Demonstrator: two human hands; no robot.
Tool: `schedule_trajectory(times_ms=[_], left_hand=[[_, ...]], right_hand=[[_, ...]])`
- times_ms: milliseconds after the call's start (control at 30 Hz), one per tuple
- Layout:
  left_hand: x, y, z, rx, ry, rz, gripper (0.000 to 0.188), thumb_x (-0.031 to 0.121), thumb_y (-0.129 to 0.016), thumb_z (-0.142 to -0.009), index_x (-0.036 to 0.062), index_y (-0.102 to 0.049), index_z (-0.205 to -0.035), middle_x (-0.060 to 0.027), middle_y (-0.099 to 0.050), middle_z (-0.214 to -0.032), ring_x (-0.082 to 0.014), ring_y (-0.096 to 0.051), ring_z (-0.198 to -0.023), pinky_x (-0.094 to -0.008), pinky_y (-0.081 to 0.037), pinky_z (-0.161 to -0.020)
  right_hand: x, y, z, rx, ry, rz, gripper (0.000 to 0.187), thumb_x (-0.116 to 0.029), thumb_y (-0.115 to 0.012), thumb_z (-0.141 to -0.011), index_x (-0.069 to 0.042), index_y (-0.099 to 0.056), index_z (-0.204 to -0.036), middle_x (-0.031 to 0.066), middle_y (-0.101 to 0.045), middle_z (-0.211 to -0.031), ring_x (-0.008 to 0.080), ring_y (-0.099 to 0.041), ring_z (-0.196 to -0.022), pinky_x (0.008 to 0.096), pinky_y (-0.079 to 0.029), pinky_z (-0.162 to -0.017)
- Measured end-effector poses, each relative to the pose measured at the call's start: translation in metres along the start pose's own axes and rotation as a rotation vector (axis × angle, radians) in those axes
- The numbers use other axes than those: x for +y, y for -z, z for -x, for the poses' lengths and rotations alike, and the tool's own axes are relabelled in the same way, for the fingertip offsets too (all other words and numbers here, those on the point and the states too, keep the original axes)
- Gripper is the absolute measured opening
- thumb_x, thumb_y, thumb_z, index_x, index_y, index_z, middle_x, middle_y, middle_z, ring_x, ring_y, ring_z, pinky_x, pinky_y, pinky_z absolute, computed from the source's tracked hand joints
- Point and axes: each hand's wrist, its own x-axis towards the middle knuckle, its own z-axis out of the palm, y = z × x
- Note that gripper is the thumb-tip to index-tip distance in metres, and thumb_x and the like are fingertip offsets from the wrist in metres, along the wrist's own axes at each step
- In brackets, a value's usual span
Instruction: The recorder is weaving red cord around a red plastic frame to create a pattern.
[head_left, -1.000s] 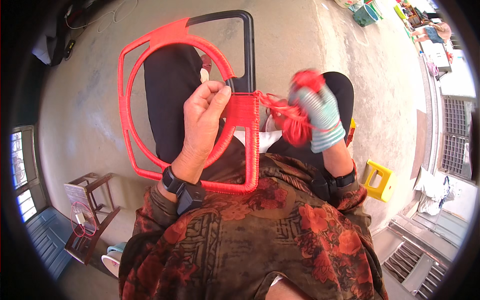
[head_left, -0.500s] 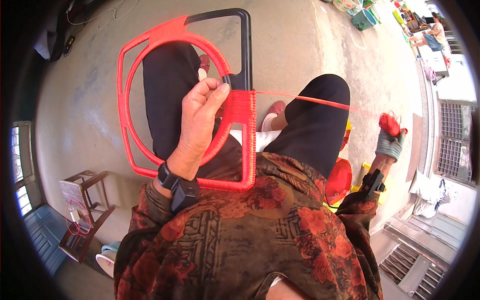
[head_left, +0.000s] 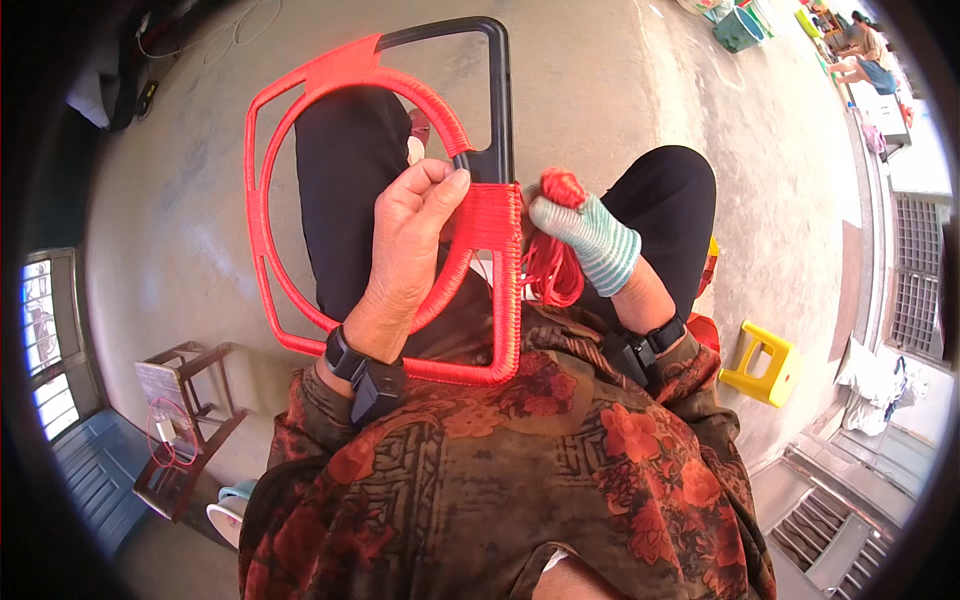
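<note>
My bare left hand [head_left: 415, 225] is closed on a black frame [head_left: 503, 90], thumb and fingers pinching it where the inner ring meets the right side. Red cord [head_left: 345, 68] wraps most of this squarish frame and its ring; the upper right corner shows bare black. The frame is held above my lap. My right hand [head_left: 600, 240], in a pale green striped glove, is closed round a bundle of red cord [head_left: 553, 270] just right of the wrapped side. Loose strands hang below that fist. Its fingertips are partly hidden by the cord.
A yellow stool [head_left: 765, 365] stands on the floor to my right, with something red beside my right knee. At the left are a wooden stool [head_left: 190, 400] with a pink cable and a pale basin [head_left: 228, 515]. Far right, a person [head_left: 872, 62] sits near buckets [head_left: 738, 30].
My right hand has come in from far right to beside the frame, carrying the cord bundle. The cord stretched taut between them no longer shows. My left hand keeps its hold.
</note>
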Motion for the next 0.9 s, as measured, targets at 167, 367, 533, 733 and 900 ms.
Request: schedule_trajectory(times_ms=[167,367,533,733,900], left_hand=[[-0.001,-0.001,-0.002,-0.028,0.057,0.004,0.016,0.018,-0.059,-0.097,0.0044,-0.059,-0.089,0.0001,-0.063,-0.079,-0.0046,-0.059,-0.066,-0.0204,-0.049,-0.058],[0.004,-0.003,0.001,-0.03,0.151,0.058,0.019,0.022,-0.058,-0.097,0.006,-0.059,-0.087,-0.0029,-0.063,-0.075,-0.0087,-0.059,-0.054,-0.0232,-0.049,-0.042],[-0.001,-0.004,0.002,-0.047,0.19,0.072,0.016,0.02,-0.059,-0.097,0.0061,-0.059,-0.088,-0.0028,-0.064,-0.075,-0.0087,-0.06,-0.055,-0.0234,-0.05,-0.043],[-0.004,0.0,0.0,-0.019,0.075,-0.031,0.016,0.02,-0.06,-0.097,0.0059,-0.059,-0.089,-0.0007,-0.063,-0.076,-0.0063,-0.06,-0.061,-0.0223,-0.051,-0.054],[0.0,-0.003,0.003,0.01,-0.027,-0.074,0.03,0.031,-0.048,-0.102,0.0025,-0.056,-0.109,-0.0025,-0.063,-0.088,-0.0074,-0.06,-0.074,-0.0221,-0.05,-0.066]], right_hand=[[-0.005,0.007,0.0,0.001,0.114,-0.633,0.028,-0.031,-0.066,-0.091,-0.005,-0.056,-0.089,0.0122,-0.064,-0.092,0.0311,-0.063,-0.094,0.0448,-0.057,-0.075],[-0.005,0.005,-0.007,-0.077,0.204,-0.795,0.026,-0.029,-0.064,-0.091,-0.008,-0.053,-0.08,0.0073,-0.054,-0.074,0.0282,-0.06,-0.078,0.0394,-0.053,-0.062],[0.005,0.015,-0.005,-0.023,0.202,-0.619,0.03,-0.027,-0.06,-0.093,-0.009,-0.046,-0.074,0.0019,-0.038,-0.06,0.021,-0.048,-0.061,0.0332,-0.047,-0.053],[-0.019,0.04,0.002,0.409,-0.148,0.168,0.041,-0.039,-0.067,-0.088,0.001,-0.061,-0.095,0.0118,-0.064,-0.076,0.0188,-0.063,-0.062,0.0325,-0.053,-0.061],[-0.051,0.026,0.002,0.717,0.373,0.949,0.026,-0.007,-0.071,-0.082,-0.003,-0.061,-0.106,0.0052,-0.065,-0.082,0.0114,-0.063,-0.072,0.0277,-0.051,-0.068]])
